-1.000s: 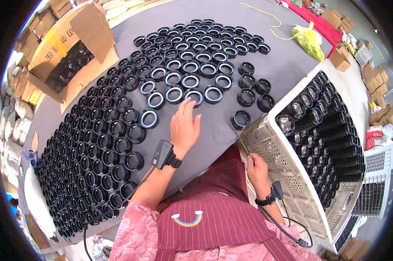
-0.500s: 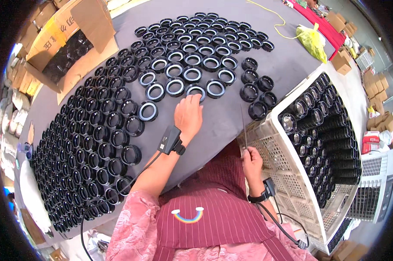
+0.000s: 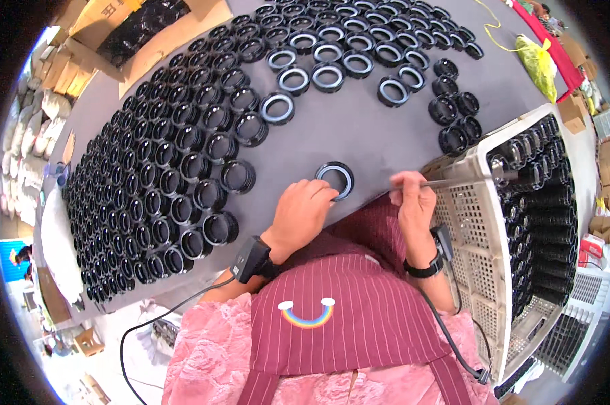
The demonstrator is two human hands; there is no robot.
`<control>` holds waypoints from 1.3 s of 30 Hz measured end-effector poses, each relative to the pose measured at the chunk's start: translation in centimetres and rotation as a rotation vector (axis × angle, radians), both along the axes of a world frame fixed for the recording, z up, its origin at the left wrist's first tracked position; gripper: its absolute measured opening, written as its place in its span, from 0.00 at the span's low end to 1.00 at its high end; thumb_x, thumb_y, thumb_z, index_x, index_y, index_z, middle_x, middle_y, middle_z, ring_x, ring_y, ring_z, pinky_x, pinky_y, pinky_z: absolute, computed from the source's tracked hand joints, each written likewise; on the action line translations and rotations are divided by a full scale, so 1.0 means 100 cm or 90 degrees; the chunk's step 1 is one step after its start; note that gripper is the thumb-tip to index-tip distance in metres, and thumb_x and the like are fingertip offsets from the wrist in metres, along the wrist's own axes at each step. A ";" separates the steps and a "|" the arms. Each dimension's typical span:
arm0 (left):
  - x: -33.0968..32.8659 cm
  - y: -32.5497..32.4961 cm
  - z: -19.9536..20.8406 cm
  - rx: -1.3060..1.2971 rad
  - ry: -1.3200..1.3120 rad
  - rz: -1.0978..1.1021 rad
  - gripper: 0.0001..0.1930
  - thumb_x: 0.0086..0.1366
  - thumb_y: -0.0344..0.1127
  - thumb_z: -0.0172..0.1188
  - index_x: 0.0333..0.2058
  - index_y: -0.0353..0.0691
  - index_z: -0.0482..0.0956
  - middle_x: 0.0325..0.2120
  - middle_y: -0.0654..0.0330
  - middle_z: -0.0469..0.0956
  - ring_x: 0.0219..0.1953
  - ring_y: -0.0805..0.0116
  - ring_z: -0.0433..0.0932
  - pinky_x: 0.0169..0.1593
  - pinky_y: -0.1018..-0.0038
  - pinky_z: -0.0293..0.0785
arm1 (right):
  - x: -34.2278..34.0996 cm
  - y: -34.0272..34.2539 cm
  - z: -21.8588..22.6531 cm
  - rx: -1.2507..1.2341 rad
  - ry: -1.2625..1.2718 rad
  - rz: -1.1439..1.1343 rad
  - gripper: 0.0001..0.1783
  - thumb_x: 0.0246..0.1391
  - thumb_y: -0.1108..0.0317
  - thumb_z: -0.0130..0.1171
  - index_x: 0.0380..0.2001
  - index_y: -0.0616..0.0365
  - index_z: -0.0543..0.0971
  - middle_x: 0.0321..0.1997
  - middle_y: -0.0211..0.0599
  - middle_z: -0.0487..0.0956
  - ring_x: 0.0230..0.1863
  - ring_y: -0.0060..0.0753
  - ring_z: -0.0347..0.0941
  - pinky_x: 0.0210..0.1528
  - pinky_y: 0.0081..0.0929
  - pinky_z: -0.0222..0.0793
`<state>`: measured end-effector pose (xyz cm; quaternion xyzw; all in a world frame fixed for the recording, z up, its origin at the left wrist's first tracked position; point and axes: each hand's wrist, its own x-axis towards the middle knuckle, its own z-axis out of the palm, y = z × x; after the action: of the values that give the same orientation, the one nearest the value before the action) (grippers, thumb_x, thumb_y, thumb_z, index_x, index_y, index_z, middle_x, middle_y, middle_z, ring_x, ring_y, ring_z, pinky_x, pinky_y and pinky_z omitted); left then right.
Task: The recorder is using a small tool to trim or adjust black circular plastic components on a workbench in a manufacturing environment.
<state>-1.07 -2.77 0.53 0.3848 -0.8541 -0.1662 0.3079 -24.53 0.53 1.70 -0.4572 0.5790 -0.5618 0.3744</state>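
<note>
Near the front edge of the grey table, the fingers of my left hand [image 3: 301, 214] are closed on the near left side of a black ring [image 3: 349, 178] with a pale bluish inner rim. The ring is tilted and its hole faces up. To the right, my right hand [image 3: 415, 204] is closed around a thin metal rod [image 3: 457, 181], which points right across the crate's edge. The rod's far end shows against the crate's contents. Beyond my hands stand several similar pale-rimmed rings [image 3: 328, 77] in loose rows.
Many all-black rings [image 3: 176, 181] cover the table's left side. A pale perforated plastic crate [image 3: 477, 233], packed with black cylindrical parts, stands against the table at right. At the back are an open cardboard box [image 3: 170, 50] and a yellow-green plastic bag [image 3: 537, 67].
My left hand has brought one pale-rimmed ring from the group toward me. In my right hand the rod has swung from pointing away to pointing right. The view has shifted.
</note>
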 end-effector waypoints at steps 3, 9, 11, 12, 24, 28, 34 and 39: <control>0.012 0.014 0.005 0.022 0.026 -0.012 0.14 0.56 0.28 0.66 0.43 0.41 0.81 0.43 0.54 0.79 0.41 0.52 0.77 0.45 0.61 0.74 | 0.014 0.001 -0.003 0.002 -0.033 0.088 0.07 0.66 0.69 0.57 0.35 0.61 0.80 0.32 0.27 0.76 0.32 0.17 0.68 0.37 0.18 0.66; 0.021 0.022 -0.004 0.060 0.133 0.077 0.16 0.53 0.29 0.69 0.43 0.40 0.81 0.51 0.52 0.77 0.40 0.57 0.78 0.44 0.63 0.73 | 0.033 0.005 0.001 -0.063 0.035 0.100 0.06 0.64 0.72 0.59 0.42 0.62 0.81 0.36 0.30 0.80 0.35 0.19 0.73 0.39 0.20 0.69; 0.025 0.019 -0.006 0.025 0.079 0.039 0.16 0.55 0.29 0.70 0.43 0.40 0.82 0.50 0.50 0.77 0.44 0.53 0.79 0.48 0.62 0.75 | 0.037 0.003 0.005 -0.066 0.053 0.115 0.07 0.64 0.72 0.59 0.42 0.62 0.81 0.37 0.32 0.81 0.36 0.20 0.74 0.40 0.21 0.70; 0.024 0.020 -0.005 0.026 0.081 0.038 0.16 0.55 0.29 0.70 0.43 0.40 0.82 0.50 0.50 0.77 0.44 0.53 0.79 0.48 0.62 0.75 | 0.039 0.002 0.006 -0.068 0.070 0.128 0.08 0.65 0.72 0.58 0.43 0.63 0.81 0.38 0.34 0.82 0.37 0.22 0.75 0.40 0.21 0.71; 0.023 0.011 -0.003 -0.005 0.113 0.030 0.09 0.56 0.27 0.66 0.38 0.41 0.82 0.40 0.58 0.80 0.42 0.55 0.78 0.44 0.61 0.70 | 0.067 -0.020 -0.006 -0.147 0.169 0.157 0.05 0.61 0.73 0.60 0.39 0.59 0.82 0.34 0.41 0.83 0.32 0.35 0.79 0.37 0.27 0.73; 0.023 0.009 -0.004 0.002 0.119 0.024 0.08 0.56 0.27 0.65 0.36 0.41 0.81 0.38 0.59 0.79 0.41 0.55 0.78 0.45 0.61 0.70 | 0.070 -0.020 -0.010 -0.143 0.147 0.169 0.05 0.61 0.72 0.60 0.40 0.59 0.81 0.34 0.42 0.83 0.31 0.37 0.78 0.36 0.29 0.73; 0.023 0.009 -0.003 0.003 0.121 0.019 0.08 0.56 0.26 0.64 0.36 0.41 0.81 0.38 0.59 0.79 0.40 0.56 0.78 0.44 0.62 0.71 | 0.068 -0.029 0.007 -0.101 0.245 0.183 0.05 0.61 0.71 0.60 0.39 0.59 0.81 0.34 0.43 0.82 0.31 0.41 0.79 0.36 0.31 0.74; 0.021 0.009 -0.003 -0.024 0.119 0.020 0.09 0.54 0.26 0.65 0.36 0.41 0.81 0.37 0.59 0.79 0.39 0.55 0.78 0.43 0.63 0.71 | 0.057 -0.032 0.018 -0.126 0.337 0.151 0.04 0.60 0.72 0.59 0.35 0.60 0.79 0.32 0.45 0.81 0.31 0.50 0.78 0.35 0.38 0.74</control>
<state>1.06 -1.88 0.19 0.3749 -0.8184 -0.1803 0.3964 -18.78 -2.64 3.48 -0.6861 0.5417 -0.4293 0.2271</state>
